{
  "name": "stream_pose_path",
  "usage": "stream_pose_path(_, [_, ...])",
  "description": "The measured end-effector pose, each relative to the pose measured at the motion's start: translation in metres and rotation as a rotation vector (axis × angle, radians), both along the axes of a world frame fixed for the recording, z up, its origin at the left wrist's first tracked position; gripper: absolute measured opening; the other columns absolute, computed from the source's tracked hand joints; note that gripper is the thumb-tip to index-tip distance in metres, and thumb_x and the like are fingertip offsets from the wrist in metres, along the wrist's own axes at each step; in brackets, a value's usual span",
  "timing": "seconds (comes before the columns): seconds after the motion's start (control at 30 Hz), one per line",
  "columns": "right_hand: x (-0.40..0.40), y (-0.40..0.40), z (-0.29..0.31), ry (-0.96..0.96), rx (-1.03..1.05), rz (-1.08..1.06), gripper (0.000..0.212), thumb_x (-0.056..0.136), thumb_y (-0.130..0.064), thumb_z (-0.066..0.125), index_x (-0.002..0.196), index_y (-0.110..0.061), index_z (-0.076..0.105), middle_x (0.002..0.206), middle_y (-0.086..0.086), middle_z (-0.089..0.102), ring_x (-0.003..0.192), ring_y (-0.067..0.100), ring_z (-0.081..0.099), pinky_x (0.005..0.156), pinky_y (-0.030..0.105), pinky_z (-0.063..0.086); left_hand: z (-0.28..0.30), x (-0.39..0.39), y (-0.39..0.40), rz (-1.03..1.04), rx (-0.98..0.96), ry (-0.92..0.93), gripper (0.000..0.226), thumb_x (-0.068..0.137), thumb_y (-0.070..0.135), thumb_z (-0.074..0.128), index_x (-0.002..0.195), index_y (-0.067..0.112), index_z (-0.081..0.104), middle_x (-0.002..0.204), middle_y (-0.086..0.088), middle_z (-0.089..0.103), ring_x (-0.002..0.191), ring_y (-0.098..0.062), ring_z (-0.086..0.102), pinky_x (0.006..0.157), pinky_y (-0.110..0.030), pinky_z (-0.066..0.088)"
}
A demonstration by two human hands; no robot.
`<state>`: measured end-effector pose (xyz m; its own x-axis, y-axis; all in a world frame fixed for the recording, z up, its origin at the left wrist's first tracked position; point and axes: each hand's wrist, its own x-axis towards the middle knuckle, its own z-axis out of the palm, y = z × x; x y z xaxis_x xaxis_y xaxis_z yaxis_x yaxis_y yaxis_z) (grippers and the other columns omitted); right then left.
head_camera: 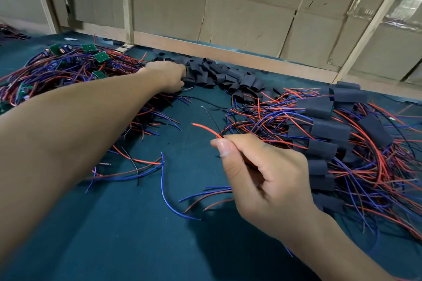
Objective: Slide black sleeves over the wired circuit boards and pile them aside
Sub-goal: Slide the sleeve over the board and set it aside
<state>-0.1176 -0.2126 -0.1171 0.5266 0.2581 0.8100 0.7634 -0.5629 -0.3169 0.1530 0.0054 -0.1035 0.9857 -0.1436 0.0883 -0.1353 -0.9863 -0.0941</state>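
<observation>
Right hand (pixel 262 175), at 5 o'clock: we pinch the wires (pixel 205 129) of one board, itself hidden. Left hand (pixel 170 75), at 11 o'clock, reaches into loose black sleeves (pixel 219 75); grasp unclear. Sleeved pile (pixel 328 130) at 3 o'clock. Next, by our judgement: thread a sleeve over the wires.

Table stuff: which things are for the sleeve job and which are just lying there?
For the job: loose black sleeves, bare green boards, sleeved pile, wires pinched by the right hand, left hand at the sleeves.
Just lying about: cardboard boxes, wooden frame.
</observation>
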Motion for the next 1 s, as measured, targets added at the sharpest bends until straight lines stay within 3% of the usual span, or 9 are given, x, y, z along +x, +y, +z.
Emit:
stream_pose_path(0.1, [-0.002, 0.001, 0.001, -0.004, 0.005, 0.003, 0.029, 0.101, -0.017, 0.056, 0.081, -0.004, 0.072, 0.054, -0.003, 0.036, 0.049, 0.019, 0.035, 0.046, 0.031, 0.032, -0.006, -0.004, -0.007, -0.082, 0.252, -0.098, 0.037, 0.099, 0.019, 0.046, 0.136, 0.017, 0.044, 0.136, -0.009, 0.056, 0.126, -0.037, 0.047, 0.099, -0.051, 0.038])
stream_pose_path(0.23, [0.001, -0.001, -0.001, 0.017, -0.004, 0.005, 0.029, 0.101, -0.019, 0.055, 0.081, -0.005, 0.071, 0.054, -0.002, 0.038, 0.049, 0.019, 0.036, 0.046, 0.031, 0.032, -0.003, -0.008, -0.019, -0.180, 0.461, -0.270, 0.020, 0.094, 0.020, 0.053, 0.113, 0.018, 0.060, 0.112, -0.006, 0.069, 0.116, -0.029, 0.052, 0.103, -0.045, 0.029])
stream_pose_path(0.3, [0.001, -0.001, -0.001, 0.029, 0.008, 0.019, 0.030, 0.103, -0.021, 0.054, 0.083, -0.005, 0.071, 0.055, -0.002, 0.041, 0.050, 0.019, 0.039, 0.047, 0.031, 0.034, 0.003, -0.013, -0.024, -0.206, 0.288, -0.322, 0.017, 0.097, 0.026, 0.053, 0.106, 0.014, 0.059, 0.104, -0.012, 0.069, 0.107, -0.032, 0.058, 0.101, -0.045, 0.031])
stream_pose_path(0.43, [0.006, -0.002, 0.001, 0.078, 0.085, 0.004, 0.024, 0.106, -0.020, 0.050, 0.110, -0.009, 0.071, 0.077, -0.006, 0.062, 0.066, 0.011, 0.055, 0.063, 0.015, 0.041, 0.016, -0.042, -0.035, -0.289, -0.353, -0.308, 0.022, 0.092, 0.027, 0.059, 0.105, 0.010, 0.059, 0.098, -0.015, 0.069, 0.098, -0.039, 0.061, 0.088, -0.042, 0.047])
stream_pose_path(0.57, [0.008, -0.003, 0.003, 0.176, 0.233, -0.003, 0.022, 0.106, -0.021, 0.049, 0.119, -0.023, 0.067, 0.078, -0.010, 0.061, 0.066, 0.009, 0.054, 0.063, 0.015, 0.040, 0.018, -0.107, -0.053, -0.386, -0.723, -0.234, 0.013, 0.086, 0.022, 0.068, 0.092, 0.016, 0.058, 0.078, 0.005, 0.066, 0.077, -0.018, 0.062, 0.065, -0.028, 0.042])
stream_pose_path(0.67, [0.010, -0.005, 0.006, 0.263, 0.339, -0.016, 0.014, 0.103, -0.024, 0.054, 0.103, -0.030, 0.067, 0.069, -0.009, 0.056, 0.059, 0.008, 0.046, 0.057, 0.023, 0.039, 0.015, -0.156, -0.058, -0.383, -0.893, -0.177, 0.026, 0.082, 0.028, 0.079, 0.078, 0.023, 0.054, 0.085, 0.005, 0.072, 0.083, -0.014, 0.069, 0.073, -0.034, 0.054])
stream_pose_path(0.8, [0.011, -0.006, 0.012, 0.297, 0.418, -0.078, 0.019, 0.103, -0.031, 0.058, 0.094, -0.021, 0.072, 0.066, -0.003, 0.054, 0.058, 0.004, 0.042, 0.056, 0.016, 0.034, 0.006, -0.203, -0.046, -0.368, -1.148, -0.118, 0.038, 0.076, 0.024, 0.087, 0.074, 0.023, 0.049, 0.094, 0.005, 0.077, 0.089, -0.015, 0.074, 0.086, -0.045, 0.058])
stream_pose_path(0.93, [0.010, -0.007, 0.014, 0.333, 0.410, -0.065, 0.019, 0.103, -0.028, 0.060, 0.092, -0.019, 0.073, 0.062, -0.010, 0.052, 0.057, 0.001, 0.043, 0.056, 0.010, 0.034, -0.010, -0.220, -0.040, -0.385, -1.202, -0.149, 0.039, 0.088, 0.007, 0.074, 0.103, 0.030, 0.047, 0.101, 0.005, 0.069, 0.088, -0.016, 0.072, 0.083, -0.041, 0.055])
stream_pose_path(1.0, [0.010, -0.008, 0.014, 0.334, 0.379, -0.054, 0.018, 0.103, -0.027, 0.061, 0.090, -0.021, 0.072, 0.064, -0.005, 0.054, 0.056, 0.001, 0.043, 0.055, 0.010, 0.033, -0.016, -0.220, -0.047, -0.414, -1.157, -0.125, 0.048, 0.091, -0.004, 0.060, 0.118, 0.031, 0.042, 0.103, 0.007, 0.056, 0.085, -0.019, 0.066, 0.078, -0.034, 0.053])
